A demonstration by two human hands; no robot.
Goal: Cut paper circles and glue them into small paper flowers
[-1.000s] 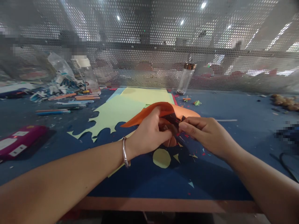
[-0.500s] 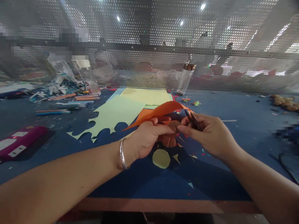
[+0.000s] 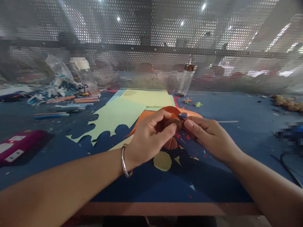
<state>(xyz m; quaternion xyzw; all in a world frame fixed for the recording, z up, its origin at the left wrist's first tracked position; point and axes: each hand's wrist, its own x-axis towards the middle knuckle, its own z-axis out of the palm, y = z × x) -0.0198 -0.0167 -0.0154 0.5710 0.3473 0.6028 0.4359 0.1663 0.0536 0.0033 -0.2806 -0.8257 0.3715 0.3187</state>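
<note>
My left hand [image 3: 150, 137], with a bracelet at its wrist, pinches a sheet of orange paper [image 3: 174, 110] and a brown-orange round piece [image 3: 176, 122] between thumb and fingers. My right hand [image 3: 208, 132] is closed around small dark scissors [image 3: 181, 117]; only their blades show, touching the paper close to my left fingertips. The handles are hidden by my fingers. On the mat under my hands lie a pale yellow paper circle [image 3: 162, 161] and an orange rounded piece [image 3: 170, 144], among small scraps.
Pale green paper [image 3: 115, 116] with scalloped cut edges and yellow paper [image 3: 146, 97] lie ahead. A glass bottle [image 3: 187, 81] stands behind near a perforated screen. Left are paper strips [image 3: 68, 107], a plastic bottle [image 3: 87, 77] and a magenta power strip [image 3: 22, 143]. Small folded paper pieces [image 3: 198, 104] lie right.
My left hand has turned, its thumb now in front of the round piece. The orange sheet has swung lower and rightward. The scissors have shifted left, so less of them shows.
</note>
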